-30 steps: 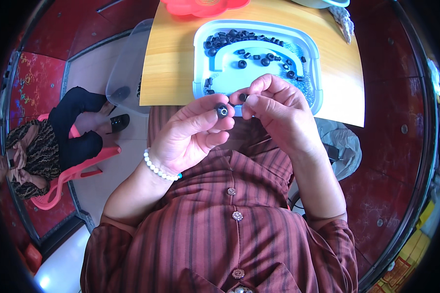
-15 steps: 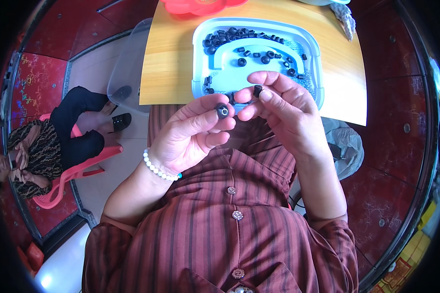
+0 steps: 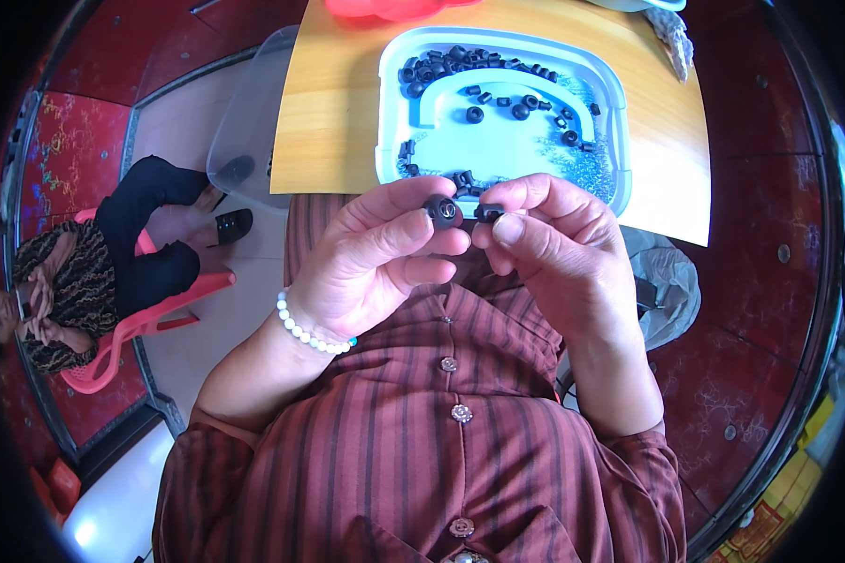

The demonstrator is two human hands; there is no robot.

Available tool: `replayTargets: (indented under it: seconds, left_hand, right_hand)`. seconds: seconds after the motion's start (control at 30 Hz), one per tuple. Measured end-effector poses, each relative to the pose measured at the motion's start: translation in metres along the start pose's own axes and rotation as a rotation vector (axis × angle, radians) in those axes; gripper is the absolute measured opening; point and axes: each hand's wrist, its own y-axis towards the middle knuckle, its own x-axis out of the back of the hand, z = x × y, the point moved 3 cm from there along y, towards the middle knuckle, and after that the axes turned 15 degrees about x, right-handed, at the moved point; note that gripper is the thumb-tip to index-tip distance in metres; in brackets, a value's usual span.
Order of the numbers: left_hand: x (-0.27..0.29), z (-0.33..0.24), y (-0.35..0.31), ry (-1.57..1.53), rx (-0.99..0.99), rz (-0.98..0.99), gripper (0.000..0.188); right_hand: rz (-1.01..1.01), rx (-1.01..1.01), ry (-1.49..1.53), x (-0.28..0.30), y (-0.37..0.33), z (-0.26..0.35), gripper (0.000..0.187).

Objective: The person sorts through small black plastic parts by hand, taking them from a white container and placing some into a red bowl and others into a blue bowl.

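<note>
Between the thumb and fingers of my left hand (image 3: 357,246) is a round black cord lock shell (image 3: 443,213), its opening toward me with a metal ring or spring end showing inside. My right hand (image 3: 573,249) pinches a small black plug (image 3: 487,213) close beside the shell; a narrow gap seems to lie between them. Both hands are above my lap, just in front of a light blue tray (image 3: 383,122). Inside the tray are many round black shells (image 3: 475,114) and small black plugs, some heaped along the far side. Fine silvery springs (image 3: 582,174) lie at its right.
The tray rests on a wooden table (image 3: 333,103), with a red dish (image 3: 399,7) at the far edge. A clear plastic bin (image 3: 244,141) stands left of the table. Farther left, a person sits on a red chair (image 3: 150,314). A plastic bag (image 3: 671,291) hangs at the right.
My right hand has come down and left, bringing the plug beside the shell. My left hand has shifted slightly right, still holding the shell. The tray's near-side pieces show more.
</note>
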Motion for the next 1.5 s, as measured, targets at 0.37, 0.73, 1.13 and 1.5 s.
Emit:
replayTargets:
  seconds: [0.37, 0.73, 1.13, 1.5]
  left_hand:
    - [-0.004, -0.003, -0.002, 0.101, 0.002, -0.084, 0.030]
    - [-0.007, -0.008, -0.005, 0.247, -0.065, -0.174, 0.029]
    - [-0.016, -0.010, -0.006, 0.539, -0.219, -0.333, 0.028]
    - [-0.009, -0.005, -0.001, 0.918, -0.472, -0.176, 0.023]
  right_hand:
    - [0.025, 0.006, -0.081, -0.006, 0.001, 0.006, 0.012]
    - [0.039, 0.061, -0.302, -0.012, 0.000, 0.012, 0.010]
    - [0.058, 0.024, -0.173, -0.010, 0.003, 0.009, 0.010]
    - [0.089, -0.380, 0.399, 0.010, -0.002, -0.028, 0.024]
